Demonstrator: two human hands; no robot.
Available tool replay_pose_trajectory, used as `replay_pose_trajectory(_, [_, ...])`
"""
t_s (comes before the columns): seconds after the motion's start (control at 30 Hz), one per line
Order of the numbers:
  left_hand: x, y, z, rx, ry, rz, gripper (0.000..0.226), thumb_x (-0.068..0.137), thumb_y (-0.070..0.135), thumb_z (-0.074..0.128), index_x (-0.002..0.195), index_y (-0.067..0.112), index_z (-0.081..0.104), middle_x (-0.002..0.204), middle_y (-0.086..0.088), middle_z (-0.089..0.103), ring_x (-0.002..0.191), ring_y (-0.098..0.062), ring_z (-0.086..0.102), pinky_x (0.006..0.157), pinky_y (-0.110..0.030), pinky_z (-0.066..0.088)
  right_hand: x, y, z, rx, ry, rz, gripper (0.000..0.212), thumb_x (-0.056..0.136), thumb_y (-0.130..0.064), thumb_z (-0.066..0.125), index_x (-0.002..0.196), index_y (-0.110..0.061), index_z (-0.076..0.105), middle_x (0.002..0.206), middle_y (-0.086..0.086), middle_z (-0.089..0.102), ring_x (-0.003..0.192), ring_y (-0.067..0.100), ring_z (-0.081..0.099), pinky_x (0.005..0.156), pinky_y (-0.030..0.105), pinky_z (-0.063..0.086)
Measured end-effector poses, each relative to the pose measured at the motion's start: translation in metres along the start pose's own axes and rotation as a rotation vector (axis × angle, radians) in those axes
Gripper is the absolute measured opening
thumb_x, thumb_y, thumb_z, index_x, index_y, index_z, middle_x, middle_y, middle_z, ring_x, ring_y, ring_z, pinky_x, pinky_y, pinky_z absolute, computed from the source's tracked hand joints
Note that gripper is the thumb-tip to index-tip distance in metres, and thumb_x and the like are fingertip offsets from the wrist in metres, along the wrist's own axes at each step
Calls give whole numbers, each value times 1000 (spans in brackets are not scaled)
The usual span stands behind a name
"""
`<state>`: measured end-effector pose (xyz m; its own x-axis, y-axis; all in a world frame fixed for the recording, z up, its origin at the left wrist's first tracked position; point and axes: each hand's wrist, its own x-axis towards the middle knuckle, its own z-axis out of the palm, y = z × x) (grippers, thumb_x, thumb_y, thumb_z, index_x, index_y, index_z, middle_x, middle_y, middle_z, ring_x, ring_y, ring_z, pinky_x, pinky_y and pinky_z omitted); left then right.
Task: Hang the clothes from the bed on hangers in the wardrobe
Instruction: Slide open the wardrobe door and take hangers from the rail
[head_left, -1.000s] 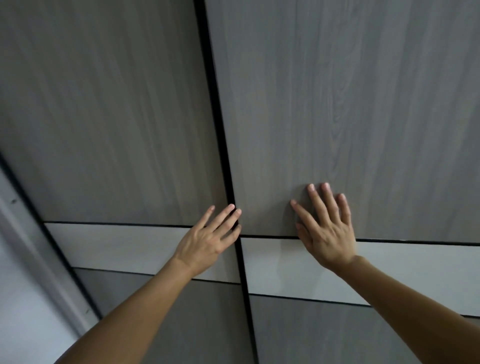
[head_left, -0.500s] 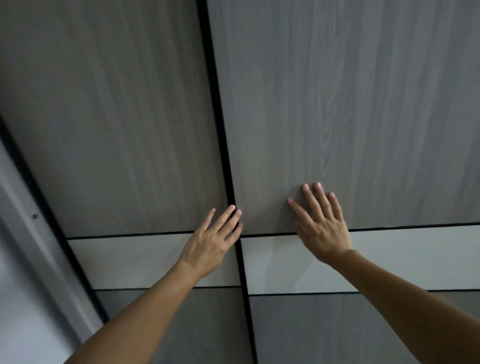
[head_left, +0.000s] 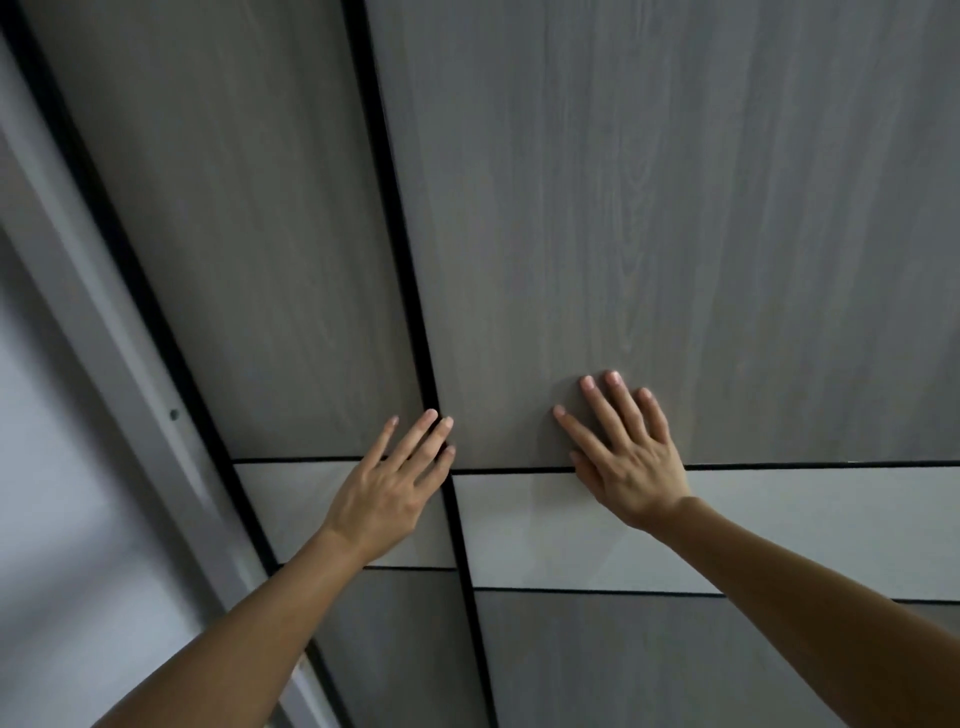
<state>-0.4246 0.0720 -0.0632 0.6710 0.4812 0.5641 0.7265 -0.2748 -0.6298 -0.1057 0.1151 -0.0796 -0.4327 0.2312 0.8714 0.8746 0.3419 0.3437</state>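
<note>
Two grey wood-grain wardrobe doors fill the view, closed, each with a pale band across it. My left hand lies flat with straight fingers on the left door, its fingertips at the dark vertical gap between the doors. My right hand presses flat on the right door, fingers spread, over the upper edge of the pale band. No clothes, hangers or bed are in view.
A grey wardrobe frame post with a small screw hole runs diagonally at the left, with a pale wall beyond it. Pale horizontal panels cross both doors at hand height.
The view has shifted, so the doors sit further right and the left frame shows more. Both hands stay flat on the doors in about the same places.
</note>
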Motion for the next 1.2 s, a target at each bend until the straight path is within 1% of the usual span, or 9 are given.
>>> replay_pose_trajectory(0.13, [-33, -39, 9, 67, -39, 23, 58, 85, 8, 56, 141, 10, 42, 156, -17, 22, 146, -34, 15, 112, -57, 25, 21, -39, 17, 38, 54, -37, 50, 91, -34, 59, 140, -25, 51, 152, 12, 36, 144, 34, 26, 113, 51, 26])
replay_pose_trajectory(0.37, [-87, -92, 15, 112, -106, -29, 55, 87, 7, 38, 141, 8, 41, 157, -17, 19, 147, -33, 12, 116, -56, 16, 55, -104, 31, 63, -3, -79, 50, 92, -34, 58, 141, -26, 49, 154, 8, 34, 145, 30, 26, 117, 47, 21])
replay_pose_trajectory(0.5, [-114, -120, 13, 113, -158, -32, 56, 86, 9, 34, 141, 6, 41, 157, -19, 18, 146, -36, 12, 116, -57, 15, 67, -139, 31, 18, -100, -74, 52, 94, -32, 55, 145, -26, 44, 156, 7, 29, 147, 28, 21, 118, 47, 19])
replay_pose_trajectory(0.63, [-133, -146, 3, 145, -285, -22, 65, 82, 16, 55, 143, 4, 38, 156, -22, 15, 145, -40, 10, 117, -58, 8, 75, -174, 27, -64, -253, -38, 60, 96, -32, 51, 152, -27, 28, 160, 6, 18, 149, 28, 10, 120, 49, 11])
replay_pose_trajectory(0.77, [-142, -159, -8, 204, -430, -52, 63, 86, 26, 55, 143, 5, 39, 155, -24, 18, 144, -45, 7, 116, -60, 3, 93, -207, 17, -53, -424, 39, 79, 86, -21, 63, 153, -26, 21, 162, 5, 7, 149, 28, 2, 118, 54, 10])
replay_pose_trajectory(0.87, [-142, -164, -15, 255, -482, -46, 57, 86, 29, 55, 136, 3, 49, 150, -26, 31, 142, -48, 15, 116, -61, 2, 103, -226, 5, -8, -486, 82, 79, 78, -17, 66, 149, -22, 33, 162, 7, 11, 149, 29, 6, 116, 55, 19])
replay_pose_trajectory(1.03, [-136, -156, -31, 310, -628, -111, 47, 84, 28, 52, 123, 2, 60, 136, -26, 48, 138, -48, 24, 114, -64, 4, 84, -216, -20, 54, -631, 128, 67, 70, -18, 71, 134, -15, 52, 156, 14, 29, 144, 30, 27, 100, 49, 44])
replay_pose_trajectory(1.13, [-116, -133, -43, 260, -710, -193, 40, 85, 24, 47, 120, 9, 60, 123, -16, 58, 130, -40, 37, 112, -63, 7, 55, -188, -44, 56, -738, 201, 67, 72, -20, 71, 135, -14, 52, 149, 16, 40, 136, 32, 42, 91, 43, 51])
replay_pose_trajectory(1.2, [-93, -107, -53, 201, -746, -216, 37, 85, 23, 48, 119, 15, 59, 118, -9, 61, 120, -33, 45, 111, -58, 17, 32, -161, -68, 39, -825, 266, 61, 85, -23, 59, 143, -16, 41, 150, 13, 37, 134, 30, 41, 95, 42, 47])
